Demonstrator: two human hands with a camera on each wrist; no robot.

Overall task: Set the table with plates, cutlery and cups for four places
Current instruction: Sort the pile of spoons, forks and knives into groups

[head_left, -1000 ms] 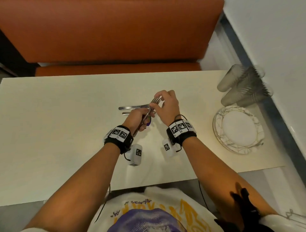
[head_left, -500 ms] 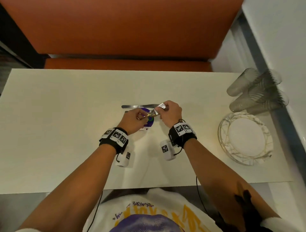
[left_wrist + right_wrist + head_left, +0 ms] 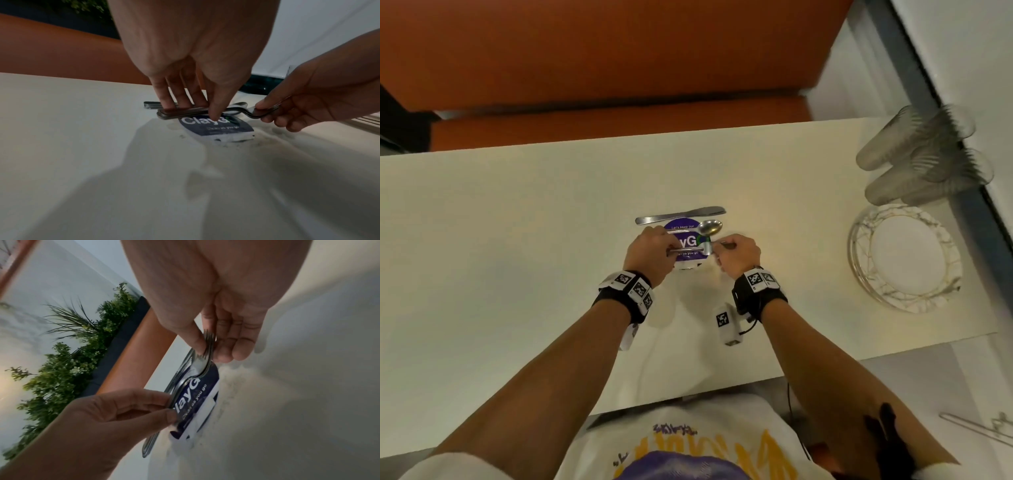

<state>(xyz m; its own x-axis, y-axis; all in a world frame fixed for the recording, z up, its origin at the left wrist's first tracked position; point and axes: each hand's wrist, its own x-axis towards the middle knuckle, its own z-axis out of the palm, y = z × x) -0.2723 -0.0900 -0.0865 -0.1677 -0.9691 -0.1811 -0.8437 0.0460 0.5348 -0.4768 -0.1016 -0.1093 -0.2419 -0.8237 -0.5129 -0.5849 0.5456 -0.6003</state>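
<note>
Steel forks (image 3: 185, 112), stacked in a small bundle, sit at the centre of the head view, held level just above a round purple sticker with white lettering (image 3: 683, 243) on the cream table top (image 3: 517, 222). The left hand (image 3: 649, 253) pinches the handle end of the bundle, thumb in front and fingers (image 3: 174, 97) behind, as the left wrist view shows. The right hand (image 3: 738, 255) pinches the tine end between thumb and curled fingers; the right wrist view shows the tines (image 3: 208, 344) pressed under the thumb. Just beyond the hands, toward the top of the frame, a steel spoon (image 3: 710, 228) lies on the table with its bowl to the right, and a steel table knife (image 3: 679, 216) lies just past it, parallel to the table's far edge. At the right of the head view, a stack of white plates with marbled rims (image 3: 904, 263) rests near the table's right edge. Above it, several clear ribbed plastic cups (image 3: 921, 157) lie on their sides, blurred, against the wall side of the table. Across the top of the frame runs an orange upholstered bench (image 3: 602, 51). Green foliage (image 3: 68, 363) fills the left of the right wrist view behind the bench back.
</note>
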